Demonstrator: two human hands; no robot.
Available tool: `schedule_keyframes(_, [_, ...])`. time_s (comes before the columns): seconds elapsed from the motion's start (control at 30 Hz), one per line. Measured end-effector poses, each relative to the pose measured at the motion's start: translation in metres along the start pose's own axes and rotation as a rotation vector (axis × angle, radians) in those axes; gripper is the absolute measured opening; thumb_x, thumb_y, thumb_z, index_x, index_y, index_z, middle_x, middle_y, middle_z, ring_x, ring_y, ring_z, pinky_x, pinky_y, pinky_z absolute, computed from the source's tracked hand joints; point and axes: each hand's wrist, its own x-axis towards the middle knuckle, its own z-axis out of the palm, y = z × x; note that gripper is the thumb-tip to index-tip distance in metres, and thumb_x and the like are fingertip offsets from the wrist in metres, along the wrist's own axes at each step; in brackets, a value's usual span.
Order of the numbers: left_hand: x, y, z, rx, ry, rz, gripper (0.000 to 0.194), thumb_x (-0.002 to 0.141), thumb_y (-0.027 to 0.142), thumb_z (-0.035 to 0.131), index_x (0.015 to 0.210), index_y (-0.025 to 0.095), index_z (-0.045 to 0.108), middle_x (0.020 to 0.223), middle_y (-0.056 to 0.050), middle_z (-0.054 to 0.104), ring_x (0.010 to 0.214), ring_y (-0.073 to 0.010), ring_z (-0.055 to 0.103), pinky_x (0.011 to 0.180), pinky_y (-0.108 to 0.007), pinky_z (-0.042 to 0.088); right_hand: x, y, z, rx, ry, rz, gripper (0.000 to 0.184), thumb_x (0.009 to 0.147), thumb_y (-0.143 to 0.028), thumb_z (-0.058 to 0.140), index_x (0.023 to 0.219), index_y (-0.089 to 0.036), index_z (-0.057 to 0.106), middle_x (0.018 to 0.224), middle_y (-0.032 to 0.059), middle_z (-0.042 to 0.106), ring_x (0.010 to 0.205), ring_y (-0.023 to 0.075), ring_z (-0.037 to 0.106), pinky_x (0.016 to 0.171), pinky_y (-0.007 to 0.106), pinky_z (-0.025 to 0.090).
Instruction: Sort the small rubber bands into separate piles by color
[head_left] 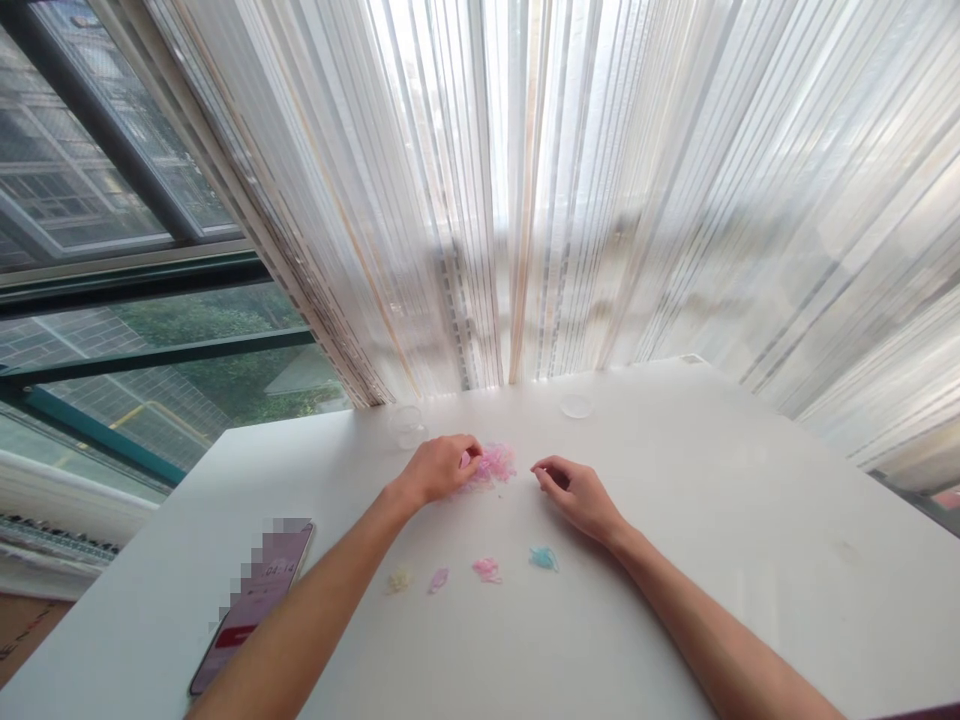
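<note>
A loose heap of pink and pale purple strands, which look like small rubber bands (496, 462), lies near the middle of the white table (750, 560). My left hand (444, 468) rests over the heap's left side, fingers curled and pinched; whatever is between the fingertips is hidden. To the right of the heap, my right hand (576, 495) hovers apart from it, thumb and forefinger drawn together, too small a spot to make out anything held. Closer to me sit four sorted clusters in a row: a yellowish cluster (399, 579), a purple cluster (438, 580), a pink cluster (487, 570) and a blue cluster (544, 558).
Behind my left hand stands a clear round container (409, 430). A clear flat disc (576, 406), perhaps a lid, lies at the back. A phone (259, 600) lies by my left forearm. Sheer striped curtains (480, 200) hang along the table's far edge, with a window at the left.
</note>
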Motion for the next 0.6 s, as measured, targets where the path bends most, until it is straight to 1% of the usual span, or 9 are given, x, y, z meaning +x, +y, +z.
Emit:
schedule_keyframes(0.17, [-0.002,0.003,-0.001,-0.003,0.028,0.002,0.019,0.089,0.028,0.053,0.098,0.024,0.07,0.091,-0.001,0.075,0.079,-0.018,0.069,0.07,-0.026,0.05,-0.001,0.0,0.0,0.003,-0.003,0.002,0.03,0.091,-0.041,0.049,0.09,-0.019,0.07,0.073,0.0025,0.069,0.066,0.0174,0.061,0.066,0.029,0.048])
schedule_keyframes(0.33, [-0.01,0.008,0.003,-0.031,0.03,0.001,0.021,0.094,0.032,0.05,0.099,0.025,0.069,0.086,0.0,0.075,0.078,-0.018,0.07,0.068,-0.025,0.048,-0.002,-0.001,0.001,0.0,0.003,-0.006,0.031,0.091,-0.042,0.05,0.091,-0.018,0.07,0.072,0.0025,0.068,0.064,0.017,0.059,0.064,0.029,0.047])
schedule_keyframes(0.5, [-0.015,0.007,0.01,-0.029,0.021,-0.017,0.021,0.097,0.032,0.045,0.103,0.027,0.064,0.093,0.0,0.076,0.08,-0.0185,0.071,0.068,-0.026,0.047,-0.002,-0.002,0.001,-0.018,-0.001,-0.011,0.033,0.091,-0.044,0.049,0.09,-0.019,0.07,0.068,0.0015,0.065,0.062,0.0165,0.056,0.062,0.029,0.046])
schedule_keyframes(0.6, [-0.015,0.005,0.012,-0.03,0.026,-0.028,0.02,0.098,0.031,0.043,0.105,0.026,0.061,0.088,0.0,0.076,0.08,-0.0198,0.071,0.068,-0.026,0.047,-0.003,-0.002,0.001,-0.021,-0.001,-0.01,0.034,0.091,-0.045,0.049,0.09,-0.019,0.07,0.068,0.0018,0.065,0.062,0.0168,0.057,0.063,0.029,0.046])
